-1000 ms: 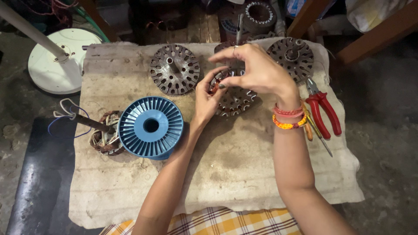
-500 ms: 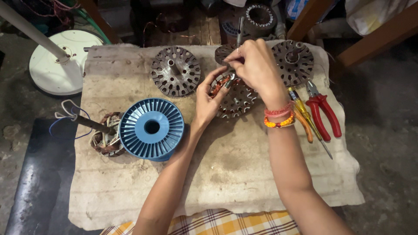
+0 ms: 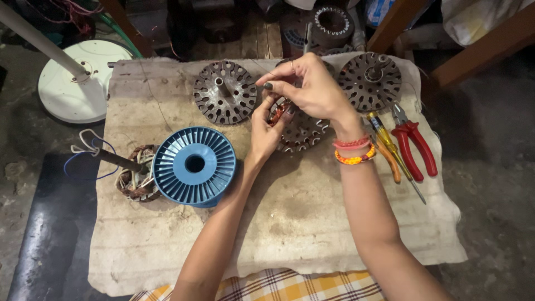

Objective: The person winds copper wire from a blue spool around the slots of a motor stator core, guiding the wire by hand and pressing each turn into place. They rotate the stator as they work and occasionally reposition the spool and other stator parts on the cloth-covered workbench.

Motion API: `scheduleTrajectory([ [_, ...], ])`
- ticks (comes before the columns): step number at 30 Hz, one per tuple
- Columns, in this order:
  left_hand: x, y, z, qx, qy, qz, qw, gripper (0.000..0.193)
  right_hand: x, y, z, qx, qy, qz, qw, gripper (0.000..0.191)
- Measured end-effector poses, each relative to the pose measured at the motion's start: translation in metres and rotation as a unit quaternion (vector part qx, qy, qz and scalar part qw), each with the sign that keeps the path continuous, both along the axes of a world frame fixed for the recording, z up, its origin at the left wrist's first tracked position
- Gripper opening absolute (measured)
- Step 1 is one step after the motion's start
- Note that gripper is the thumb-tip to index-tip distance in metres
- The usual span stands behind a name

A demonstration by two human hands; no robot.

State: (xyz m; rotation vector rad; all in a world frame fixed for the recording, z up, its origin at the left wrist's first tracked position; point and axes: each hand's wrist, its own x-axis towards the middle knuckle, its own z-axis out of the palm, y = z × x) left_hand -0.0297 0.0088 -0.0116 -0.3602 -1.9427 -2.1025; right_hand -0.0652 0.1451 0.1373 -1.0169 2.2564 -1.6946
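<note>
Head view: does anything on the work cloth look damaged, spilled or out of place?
Nothing stands out. Both hands, left hand and right hand, work on the stator core; pliers and screwdriver lie neatly beside it.

Spool [image 3: 194, 165] left of the slotted core [image 3: 301, 131], pliers [image 3: 415, 144] right, all on the cloth [image 3: 290, 234].

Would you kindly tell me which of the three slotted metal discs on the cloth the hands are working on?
The middle disc, under both hands; the left disc and right disc lie untouched.

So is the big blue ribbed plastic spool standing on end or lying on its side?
Standing on end: the blue ribbed plastic spool shows its round flange and centre hole straight up to the camera, resting on the grey cloth.
</note>
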Motion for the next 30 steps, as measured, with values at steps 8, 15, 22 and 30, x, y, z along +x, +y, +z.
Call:
scheduleTrajectory([
  [8, 0.006, -0.001, 0.010, -0.018, -0.013, 0.010, 1.000, 0.043, 0.009, 0.024, 0.016, 0.021, -0.131, 0.020, 0.991, 0.018],
  [15, 0.005, -0.001, 0.013, -0.020, -0.002, 0.004, 1.000, 0.042, 0.011, 0.028, 0.022, 0.039, -0.118, -0.021, 0.992, 0.021],
  [22, 0.008, -0.003, 0.017, -0.027, 0.021, -0.012, 0.999, 0.044, 0.010, 0.036, 0.025, 0.139, 0.072, -0.002, 0.988, 0.053],
  [30, 0.006, -0.002, 0.017, -0.041, 0.006, -0.002, 0.999, 0.044, 0.005, 0.022, 0.007, 0.252, 0.065, -0.093, 0.961, 0.016],
])
